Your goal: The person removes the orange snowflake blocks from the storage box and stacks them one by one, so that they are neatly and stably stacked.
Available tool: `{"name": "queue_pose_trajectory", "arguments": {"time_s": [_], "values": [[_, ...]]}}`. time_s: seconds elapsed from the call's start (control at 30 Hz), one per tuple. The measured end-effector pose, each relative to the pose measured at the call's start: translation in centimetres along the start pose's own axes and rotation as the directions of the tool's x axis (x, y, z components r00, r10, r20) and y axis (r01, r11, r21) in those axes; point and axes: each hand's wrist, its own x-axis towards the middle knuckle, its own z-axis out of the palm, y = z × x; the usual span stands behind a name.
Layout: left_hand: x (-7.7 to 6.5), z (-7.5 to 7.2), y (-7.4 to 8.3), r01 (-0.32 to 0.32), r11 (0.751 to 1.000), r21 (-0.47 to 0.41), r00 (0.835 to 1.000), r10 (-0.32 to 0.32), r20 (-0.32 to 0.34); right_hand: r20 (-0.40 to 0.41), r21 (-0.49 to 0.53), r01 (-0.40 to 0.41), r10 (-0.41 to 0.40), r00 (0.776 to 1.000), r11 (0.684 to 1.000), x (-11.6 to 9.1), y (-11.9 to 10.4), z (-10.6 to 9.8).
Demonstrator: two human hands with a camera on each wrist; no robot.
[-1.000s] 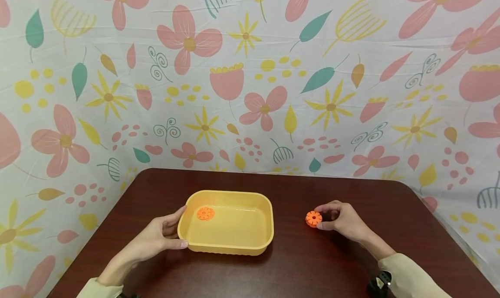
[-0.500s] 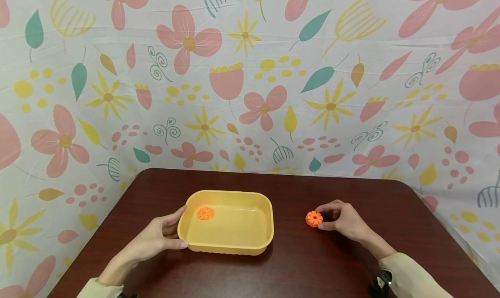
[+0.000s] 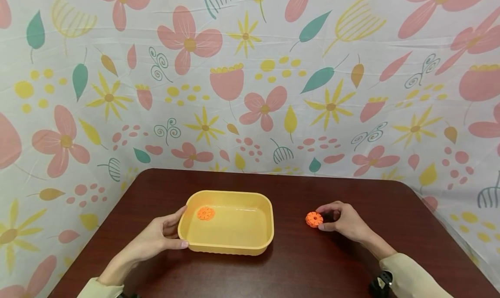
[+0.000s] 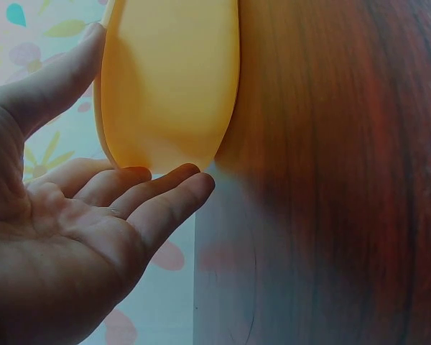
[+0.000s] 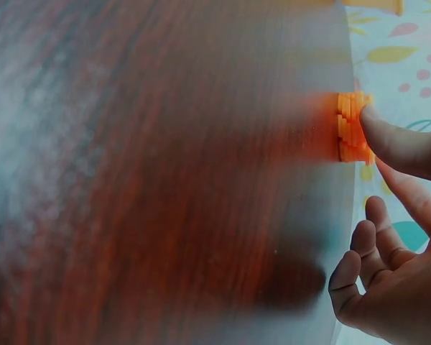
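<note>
My left hand [image 3: 156, 237] holds the left end of a yellow plastic bin [image 3: 230, 250], thumb at the front corner and fingers along the side. In the left wrist view the thumb and fingertips touch opposite sides of the bin's end [image 4: 172, 79]. An orange notched disc [image 3: 205, 213] lies inside it, towards the back left. To the right of the bin, my right hand [image 3: 345, 222] pinches a small stack of orange notched discs [image 3: 314, 219] between thumb and index finger. The right wrist view shows the stack [image 5: 350, 129] edge-on at the tabletop; the other fingers curl loosely.
A dark reddish-brown table [image 3: 289, 267] with rounded far corners bears the bin and the discs. Behind it and along the sides hangs a white cloth [image 3: 250, 111] printed with flowers and leaves. Dark wrist gear [image 3: 379, 284] shows by the right sleeve.
</note>
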Motion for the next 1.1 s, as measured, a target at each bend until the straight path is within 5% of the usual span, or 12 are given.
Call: {"name": "queue_pose_trajectory", "arguments": {"time_s": [0.63,1.1], "values": [[0.0,-0.1,-0.2,-0.005,1.0,-0.004,1.0,0.005,0.003,0.025,0.037,-0.002,0.001,1.0,0.999,-0.1,-0.2,0.0],[0.0,-0.1,-0.2,-0.013,1.0,-0.006,1.0,0.013,0.005,-0.012,-0.095,0.071,-0.073,0.997,0.993,0.2,-0.9,-0.3]]}}
